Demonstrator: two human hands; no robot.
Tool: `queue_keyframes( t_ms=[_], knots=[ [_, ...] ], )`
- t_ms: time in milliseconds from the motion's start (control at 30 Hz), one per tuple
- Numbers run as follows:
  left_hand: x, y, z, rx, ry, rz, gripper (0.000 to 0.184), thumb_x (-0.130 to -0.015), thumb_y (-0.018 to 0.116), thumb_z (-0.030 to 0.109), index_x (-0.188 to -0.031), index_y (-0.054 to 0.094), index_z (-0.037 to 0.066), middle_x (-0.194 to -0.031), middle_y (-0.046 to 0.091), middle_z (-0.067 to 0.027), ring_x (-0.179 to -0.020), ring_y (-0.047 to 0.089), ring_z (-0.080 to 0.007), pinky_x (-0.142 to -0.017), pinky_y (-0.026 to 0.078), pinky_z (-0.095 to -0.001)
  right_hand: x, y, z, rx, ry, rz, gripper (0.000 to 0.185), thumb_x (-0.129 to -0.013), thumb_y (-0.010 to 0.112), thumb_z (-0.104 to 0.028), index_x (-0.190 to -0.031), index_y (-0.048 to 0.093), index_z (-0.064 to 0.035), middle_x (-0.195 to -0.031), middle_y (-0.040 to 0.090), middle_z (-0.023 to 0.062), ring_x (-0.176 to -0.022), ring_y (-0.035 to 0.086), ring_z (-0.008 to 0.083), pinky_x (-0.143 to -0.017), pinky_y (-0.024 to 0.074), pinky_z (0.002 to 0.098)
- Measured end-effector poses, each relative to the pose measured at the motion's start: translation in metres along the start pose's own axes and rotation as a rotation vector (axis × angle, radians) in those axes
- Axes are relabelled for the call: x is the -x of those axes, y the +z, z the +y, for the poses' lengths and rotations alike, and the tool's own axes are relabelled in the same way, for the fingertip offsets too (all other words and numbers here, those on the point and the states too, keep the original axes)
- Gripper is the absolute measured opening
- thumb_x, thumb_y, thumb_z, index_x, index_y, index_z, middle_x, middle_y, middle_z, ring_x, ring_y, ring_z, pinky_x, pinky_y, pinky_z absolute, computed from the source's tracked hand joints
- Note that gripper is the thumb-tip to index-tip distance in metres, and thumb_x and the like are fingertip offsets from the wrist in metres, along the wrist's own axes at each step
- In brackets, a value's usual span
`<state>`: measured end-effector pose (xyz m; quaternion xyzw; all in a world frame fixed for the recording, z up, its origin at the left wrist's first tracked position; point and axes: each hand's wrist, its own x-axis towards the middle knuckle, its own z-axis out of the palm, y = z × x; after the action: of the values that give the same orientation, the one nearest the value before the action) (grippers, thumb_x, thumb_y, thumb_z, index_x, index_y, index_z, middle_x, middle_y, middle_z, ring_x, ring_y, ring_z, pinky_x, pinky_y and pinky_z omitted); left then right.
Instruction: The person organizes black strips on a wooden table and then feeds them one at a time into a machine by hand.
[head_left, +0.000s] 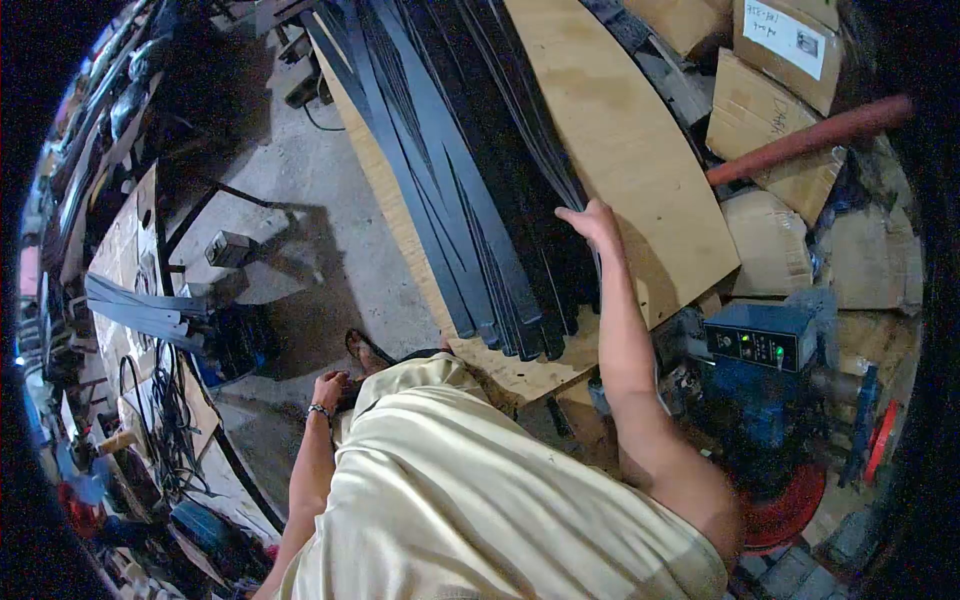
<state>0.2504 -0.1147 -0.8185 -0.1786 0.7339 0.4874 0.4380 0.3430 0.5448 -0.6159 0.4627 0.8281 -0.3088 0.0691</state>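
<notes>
Long dark flat strips (470,200), which look like metal, lie bundled along a plywood board (590,70), their near ends uneven. My right hand (592,224) is at the right edge of the bundle, closed on an outer strip. Its thumb points left over the strips, while the other fingers are mostly hidden. Down beside my hip, my left hand (332,388) hangs with its fingers curled in, away from the strips. Nothing shows in it. A bracelet circles that wrist.
Cardboard boxes (765,130) and a red pipe (815,140) are beyond the board's right edge. A machine with lit indicators (762,338) stands at the lower right. On the left, grey strips (145,305) and tangled black cables (160,425) lie on a worktable.
</notes>
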Motion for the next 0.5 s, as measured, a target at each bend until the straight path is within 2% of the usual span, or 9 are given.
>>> queue_keyframes(
  t_ms=[100,200,400,433,500],
  knots=[
    [-0.005,-0.005,-0.010,-0.006,0.007,-0.008,0.024,-0.089,0.066,0.020,-0.099,0.068,-0.001,-0.087,0.070,-0.0097,-0.070,0.065,-0.0172,-0.062,0.051,-0.0298,0.010,-0.003,-0.009,-0.104,0.043,-0.093,0.069,-0.070,0.080,-0.050,-0.103,0.067,0.0085,-0.102,0.067,0.0296,-0.103,0.067,0.0347,-0.089,0.0503,0.0412],
    [0.008,0.004,0.003,0.057,-0.009,-0.014,0.025,-0.089,0.065,0.020,-0.101,0.068,-0.002,-0.089,0.071,-0.0109,-0.070,0.066,-0.0176,-0.062,0.052,-0.0298,0.020,-0.019,-0.016,-0.161,0.054,-0.174,0.068,-0.070,0.081,-0.049,-0.102,0.066,0.0097,-0.099,0.068,0.0292,-0.098,0.068,0.0333,-0.086,0.0511,0.0403],
    [0.024,0.015,0.019,0.008,0.025,0.019,0.026,-0.090,0.065,0.019,-0.103,0.068,-0.004,-0.088,0.070,-0.0113,-0.070,0.067,-0.0185,-0.063,0.053,-0.0295,-0.007,-0.001,0.002,0.010,-0.098,0.255,0.051,-0.078,0.076,-0.037,-0.093,0.062,0.0089,-0.083,0.068,0.0201,-0.078,0.067,0.0288,-0.072,0.0534,0.0409],
    [0.024,0.015,0.019,0.018,0.010,0.025,0.026,-0.090,0.065,0.018,-0.103,0.068,-0.004,-0.087,0.070,-0.0110,-0.070,0.067,-0.0185,-0.063,0.053,-0.0292,-0.011,-0.009,-0.001,-0.094,0.001,0.128,0.042,-0.082,0.071,-0.033,-0.093,0.061,0.0057,-0.076,0.066,0.0150,-0.064,0.063,0.0251,-0.060,0.0522,0.0404],
    [0.024,0.014,0.020,0.033,-0.010,0.013,0.026,-0.089,0.064,0.018,-0.102,0.068,-0.004,-0.086,0.069,-0.0102,-0.069,0.066,-0.0177,-0.062,0.053,-0.0286,0.022,-0.047,-0.040,-0.297,0.051,-0.059,0.043,-0.085,0.068,-0.039,-0.093,0.061,0.0028,-0.070,0.063,0.0110,-0.051,0.057,0.0182,-0.046,0.0467,0.0349]
  ],
)
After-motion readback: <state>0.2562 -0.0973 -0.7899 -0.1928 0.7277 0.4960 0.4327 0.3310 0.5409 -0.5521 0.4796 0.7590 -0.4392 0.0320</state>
